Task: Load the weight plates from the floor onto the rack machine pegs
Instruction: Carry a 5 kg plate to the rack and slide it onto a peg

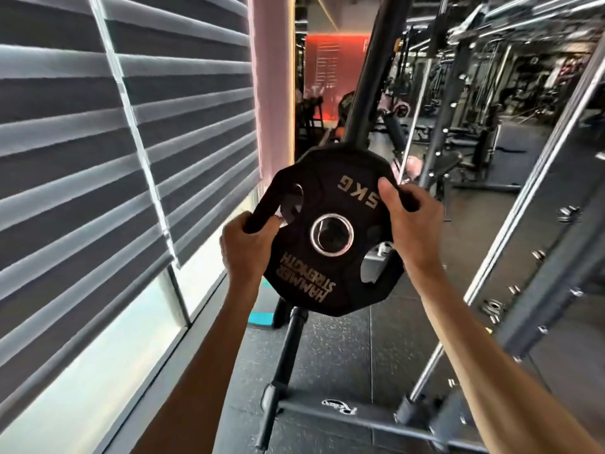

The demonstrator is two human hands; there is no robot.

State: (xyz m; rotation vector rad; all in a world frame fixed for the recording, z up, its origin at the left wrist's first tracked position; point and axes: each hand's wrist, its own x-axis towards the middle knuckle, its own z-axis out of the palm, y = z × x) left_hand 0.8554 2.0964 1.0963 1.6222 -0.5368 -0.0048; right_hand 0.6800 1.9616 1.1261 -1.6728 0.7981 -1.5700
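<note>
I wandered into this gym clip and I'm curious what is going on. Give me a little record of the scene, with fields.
place: gym, window blinds on the left, rack frame on the right
held item: black weight plate, raised off the floor
markings: 5 KG, HAMMER STRENGTH
left hand: grips the plate's left rim handle
right hand: grips the right rim, thumb on the face
centre hole: lined by a metal ring; whether a peg sits in it cannot be told
</note>
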